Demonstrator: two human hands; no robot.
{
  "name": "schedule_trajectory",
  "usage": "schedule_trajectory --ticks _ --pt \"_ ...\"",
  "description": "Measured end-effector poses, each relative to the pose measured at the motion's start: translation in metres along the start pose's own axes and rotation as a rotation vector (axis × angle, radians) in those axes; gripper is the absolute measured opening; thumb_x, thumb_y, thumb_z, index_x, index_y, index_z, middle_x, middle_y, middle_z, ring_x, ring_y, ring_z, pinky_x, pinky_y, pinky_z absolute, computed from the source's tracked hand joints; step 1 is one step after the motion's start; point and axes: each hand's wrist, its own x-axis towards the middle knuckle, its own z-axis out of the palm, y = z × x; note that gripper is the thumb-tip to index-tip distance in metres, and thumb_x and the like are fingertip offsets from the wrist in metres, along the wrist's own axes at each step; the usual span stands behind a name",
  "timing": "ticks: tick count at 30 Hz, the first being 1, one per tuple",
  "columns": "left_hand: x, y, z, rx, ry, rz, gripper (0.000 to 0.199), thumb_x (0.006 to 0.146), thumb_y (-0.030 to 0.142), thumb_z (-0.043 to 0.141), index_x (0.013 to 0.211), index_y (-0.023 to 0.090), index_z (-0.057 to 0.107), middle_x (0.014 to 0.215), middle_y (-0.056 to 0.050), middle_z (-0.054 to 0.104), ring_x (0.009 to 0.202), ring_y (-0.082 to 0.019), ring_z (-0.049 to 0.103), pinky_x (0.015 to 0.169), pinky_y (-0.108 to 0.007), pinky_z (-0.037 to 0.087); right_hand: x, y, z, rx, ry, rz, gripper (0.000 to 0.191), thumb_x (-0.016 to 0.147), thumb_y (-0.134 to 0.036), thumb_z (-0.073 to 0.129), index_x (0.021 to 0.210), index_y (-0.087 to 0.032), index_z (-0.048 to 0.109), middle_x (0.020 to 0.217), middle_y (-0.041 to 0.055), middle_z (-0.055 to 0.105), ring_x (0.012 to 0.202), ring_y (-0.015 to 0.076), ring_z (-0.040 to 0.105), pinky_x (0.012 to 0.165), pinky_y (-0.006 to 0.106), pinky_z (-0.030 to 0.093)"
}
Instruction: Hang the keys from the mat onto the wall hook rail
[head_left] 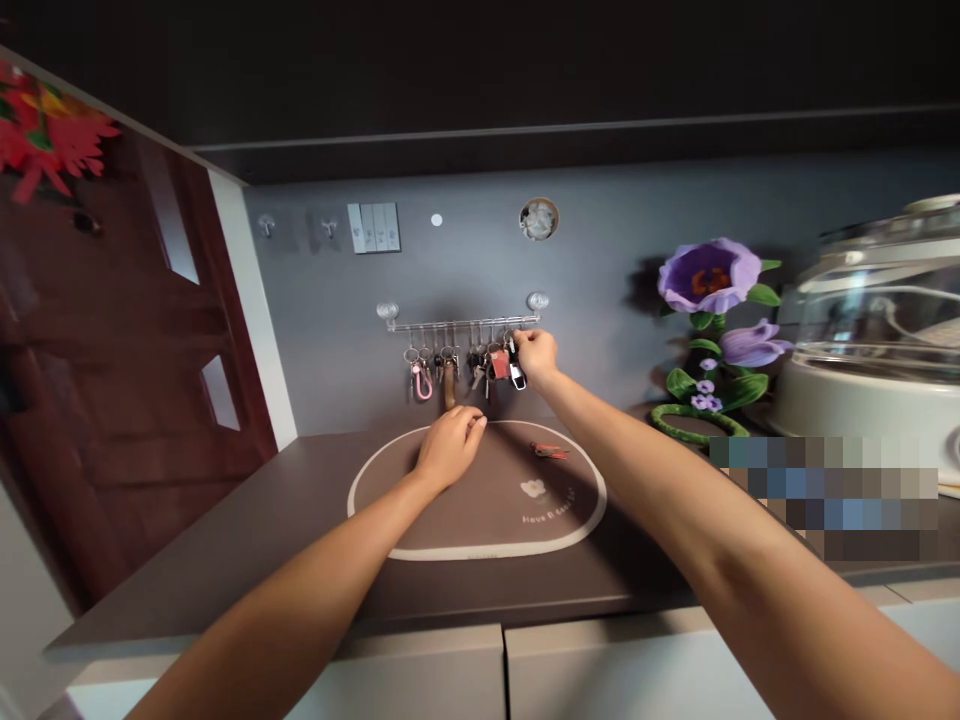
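Observation:
On the wall a clear hook rail (465, 323) carries several bunches of keys, one with a pink strap (424, 382) and one with a brown tag (449, 384). At the rail's right end my right hand (538, 357) is closed, its fingertips pinching a keyring with a black and white fob (517, 372); the exact grip is partly hidden. Just left of it hangs a red tag (499, 364). My left hand (452, 445) hovers low over the brown oval mat (480, 550), fingers loosely stretched and holding nothing. A small red-handled item (550, 451) lies on the mat.
Purple crochet flowers (709, 278) stand on the counter (285, 560) at the right, beside a white appliance with a clear cover (862, 400). A dark cabinet (480, 80) overhangs the counter. Small hooks (328, 229) and a switch panel (374, 228) are on the wall. A reddish door (150, 420) is at left.

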Motion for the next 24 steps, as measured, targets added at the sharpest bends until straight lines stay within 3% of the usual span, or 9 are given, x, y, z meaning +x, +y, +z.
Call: schedule_trajectory --ticks 6,12,24 --pt "0.000 -0.002 0.001 -0.011 -0.005 -0.011 0.026 0.085 0.029 0.035 0.085 0.018 0.058 0.079 -0.005 0.059 0.074 -0.016 0.053 0.068 -0.027 0.038 0.003 0.003 0.004 -0.117 0.049 0.030 0.024 0.072 -0.032 0.051 0.059 -0.015 0.061 0.065 0.0068 0.064 0.061 0.0159 0.054 0.063 0.028 0.039" --pt "0.000 -0.004 0.000 -0.017 0.006 -0.032 0.025 0.085 0.029 0.036 0.085 0.017 0.059 0.078 -0.005 0.060 0.071 -0.015 0.052 0.066 -0.027 0.038 0.000 0.017 0.006 -0.079 0.105 0.049 0.026 0.070 -0.035 0.050 0.064 -0.013 0.064 0.070 0.0095 0.065 0.063 0.0172 0.056 0.064 0.028 0.040" --pt "-0.001 -0.007 0.004 -0.047 -0.024 -0.046 0.025 0.084 0.029 0.037 0.082 0.018 0.059 0.076 -0.004 0.060 0.071 -0.015 0.053 0.065 -0.026 0.038 -0.008 0.031 0.005 0.058 -0.017 0.019 0.028 0.071 -0.037 0.048 0.070 -0.013 0.063 0.074 0.0062 0.065 0.066 0.0138 0.054 0.065 0.025 0.039"
